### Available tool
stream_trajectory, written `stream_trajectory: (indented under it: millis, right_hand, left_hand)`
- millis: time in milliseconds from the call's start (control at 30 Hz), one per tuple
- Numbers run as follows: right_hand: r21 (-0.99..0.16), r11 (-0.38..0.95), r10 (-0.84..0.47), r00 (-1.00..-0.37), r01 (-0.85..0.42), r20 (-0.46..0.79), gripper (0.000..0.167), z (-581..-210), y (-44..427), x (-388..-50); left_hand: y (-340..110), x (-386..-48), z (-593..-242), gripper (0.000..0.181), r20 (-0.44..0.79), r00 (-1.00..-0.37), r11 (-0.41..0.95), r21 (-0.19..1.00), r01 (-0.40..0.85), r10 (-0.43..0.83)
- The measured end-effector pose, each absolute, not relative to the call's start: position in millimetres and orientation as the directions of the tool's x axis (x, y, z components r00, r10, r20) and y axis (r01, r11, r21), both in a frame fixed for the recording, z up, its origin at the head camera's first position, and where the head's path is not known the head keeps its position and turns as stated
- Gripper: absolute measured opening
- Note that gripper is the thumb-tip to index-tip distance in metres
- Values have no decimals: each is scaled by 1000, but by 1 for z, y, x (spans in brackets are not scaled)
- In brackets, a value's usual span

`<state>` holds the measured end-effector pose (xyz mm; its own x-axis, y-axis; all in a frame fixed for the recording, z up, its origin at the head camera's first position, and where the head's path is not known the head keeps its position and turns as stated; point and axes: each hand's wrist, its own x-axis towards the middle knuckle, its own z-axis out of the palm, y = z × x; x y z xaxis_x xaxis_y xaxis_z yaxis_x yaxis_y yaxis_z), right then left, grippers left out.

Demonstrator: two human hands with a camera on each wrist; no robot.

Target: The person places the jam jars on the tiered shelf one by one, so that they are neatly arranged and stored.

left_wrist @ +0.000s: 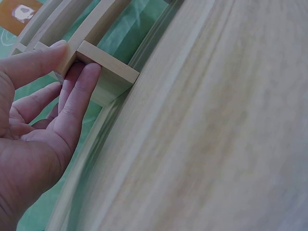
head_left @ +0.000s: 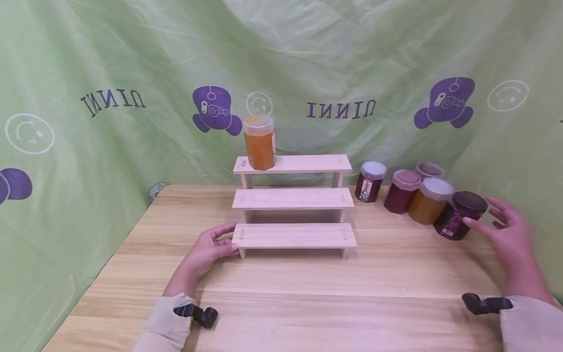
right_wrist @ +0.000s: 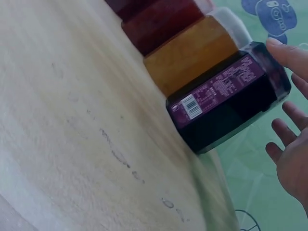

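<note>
A three-step wooden display rack (head_left: 292,198) stands on the table, an orange jar (head_left: 260,144) with a whitish lid at the left of its top step. My left hand (head_left: 211,250) pinches the left end of the lowest step. In the left wrist view, the thumb (left_wrist: 41,62) lies on the board and fingers (left_wrist: 79,96) reach under it. On the right, my right hand (head_left: 510,234) is spread beside a dark jar (head_left: 459,217) with a purple label. The right wrist view shows its thumb (right_wrist: 288,55) by that jar's lid; whether they touch, I cannot tell.
Left of the dark jar stand an amber jar (head_left: 428,203) with a white lid, a red jar (head_left: 401,193), and a dark red jar (head_left: 371,183) nearest the rack. Another jar (head_left: 428,170) is partly hidden behind. A green printed cloth (head_left: 176,58) hangs behind the table (head_left: 330,303).
</note>
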<state>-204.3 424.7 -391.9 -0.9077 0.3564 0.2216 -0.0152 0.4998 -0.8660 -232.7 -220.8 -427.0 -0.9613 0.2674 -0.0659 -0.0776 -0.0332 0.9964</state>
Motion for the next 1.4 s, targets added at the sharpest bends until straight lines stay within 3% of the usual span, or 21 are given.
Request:
stream_trajectory:
  millis: [367,833,1200,1400]
  right_hand:
    - [-892,451,328,-929,-7,173,85,-398,424,-219]
    - [-989,128,381,-917,-73,117,96,-404,422,-237]
    - [-982,186,504,-859,10,87,91,-402,415,-226]
    - [-976,215,508,-856,16,97,90,-401,411,-221]
  left_hand:
    - [-222,-234,-427,71,-48,-963,-26,998,-57,265]
    - [-223,-232,-429,71,-46,-962,-40,997,-59,268]
    - [-221,-234,-429,73,-51,-961,-43,997,-65,273]
    - [-222,-233,-429,73,-48,-960,-39,997,-61,277]
